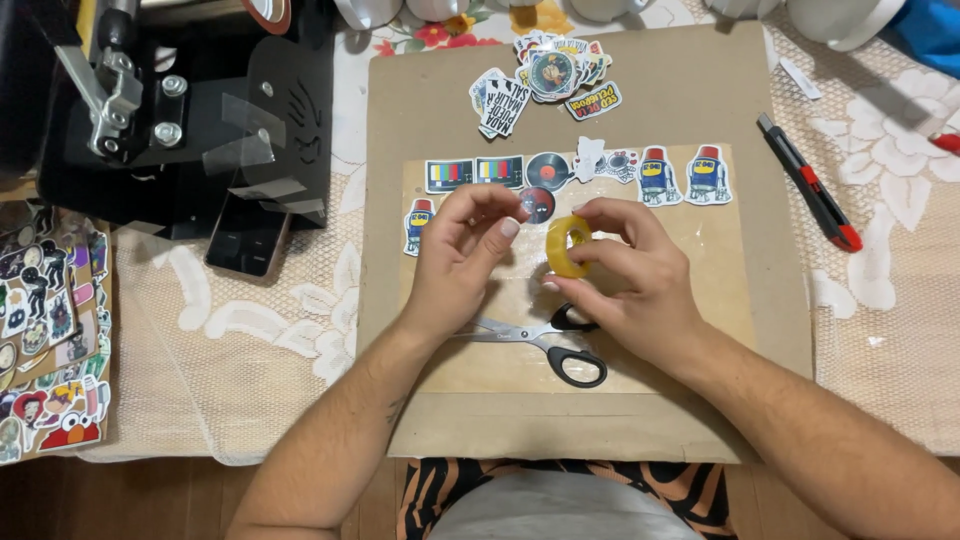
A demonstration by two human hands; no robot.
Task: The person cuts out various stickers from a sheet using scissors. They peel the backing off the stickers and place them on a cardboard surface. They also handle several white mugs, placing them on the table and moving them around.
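1. Centre of the frame: the right hand (pixel 635 275) has its grip closed on a yellowish roll of tape (pixel 568 246), standing on edge just above the clear sheet (pixel 700 270).
2. The left hand (pixel 462 255) sits just beside the roll, thumb and forefinger pinched together near the tape's edge; whether a tape end is caught there I cannot tell.
3. To do this well, I'd say hold the roll steady in the right hand and draw the strip straight and level, fingers off the sticky side.
4. Scissors (pixel 545 345) lie right below the hands, black handles toward the lower right.
5. A row of stickers (pixel 575 172) runs above, with a loose pile (pixel 545 75) at top centre.
6. A utility knife (pixel 810 182) rests on the worktop (pixel 880 320) at right; a black press (pixel 190 110) fills the upper left.
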